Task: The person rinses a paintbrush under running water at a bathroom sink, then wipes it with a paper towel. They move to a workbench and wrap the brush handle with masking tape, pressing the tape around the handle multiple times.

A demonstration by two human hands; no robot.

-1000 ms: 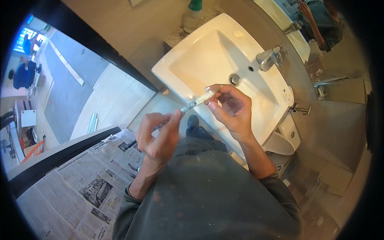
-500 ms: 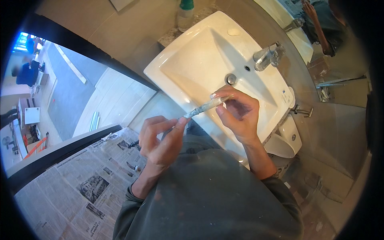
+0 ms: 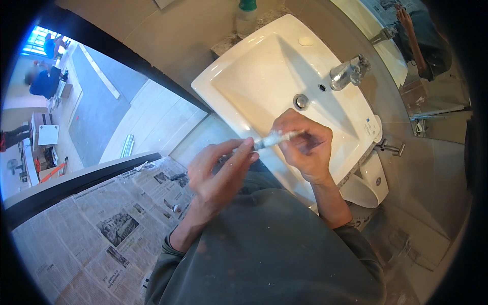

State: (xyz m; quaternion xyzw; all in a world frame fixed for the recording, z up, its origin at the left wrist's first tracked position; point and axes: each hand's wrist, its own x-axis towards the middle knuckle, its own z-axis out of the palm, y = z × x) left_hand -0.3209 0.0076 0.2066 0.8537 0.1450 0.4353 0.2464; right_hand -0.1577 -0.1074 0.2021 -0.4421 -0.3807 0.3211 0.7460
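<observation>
Fingers [image 3: 244, 150] of the left hand [image 3: 218, 173] pinch one end of a thin, whitish stick-like tool [image 3: 277, 137], while the right hand [image 3: 305, 150] curls its fingers around the other end, thumb and forefinger pressed on it. The tool sits level between both hands, held just above the near edge of a white rectangular washbasin [image 3: 254, 76] (its exact kind is too blurred to tell). Beyond it lie the basin's drain [image 3: 301, 101] and a chrome tap [image 3: 348, 72]. A green-capped bottle [image 3: 247, 15] stands on the counter behind the basin. Newspaper sheets [image 3: 96, 223] cover the floor to the left.
</observation>
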